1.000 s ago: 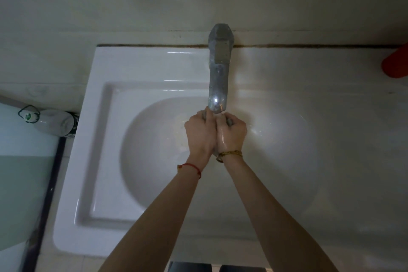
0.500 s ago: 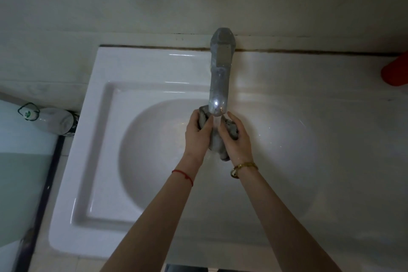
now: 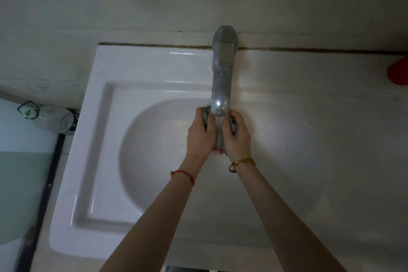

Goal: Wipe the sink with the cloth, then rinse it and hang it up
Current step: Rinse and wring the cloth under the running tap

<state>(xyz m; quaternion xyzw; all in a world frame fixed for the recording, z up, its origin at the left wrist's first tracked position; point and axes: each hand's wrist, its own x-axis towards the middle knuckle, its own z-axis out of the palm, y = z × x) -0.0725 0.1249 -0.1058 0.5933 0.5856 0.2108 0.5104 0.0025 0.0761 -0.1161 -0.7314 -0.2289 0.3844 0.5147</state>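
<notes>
A white sink (image 3: 92, 161) with an oval bowl fills the middle of the view. Its metal tap (image 3: 221, 77) reaches out over the bowl, and water runs from the spout. Directly under the spout a bunched grey cloth (image 3: 220, 137) is squeezed between my two hands. My left hand (image 3: 201, 133) grips its left side and my right hand (image 3: 237, 137) grips its right side. Most of the cloth is hidden by my fingers.
A pale bottle with a green label (image 3: 47, 117) lies on the ledge left of the sink. A red object (image 3: 398, 72) stands at the right edge on the counter. A glass panel with a dark frame (image 3: 24, 183) runs along the left. The wall is behind the tap.
My hands have dropped slightly lower under the spout and spread apart, so the grey cloth now shows between them. The view shifted a little downward.
</notes>
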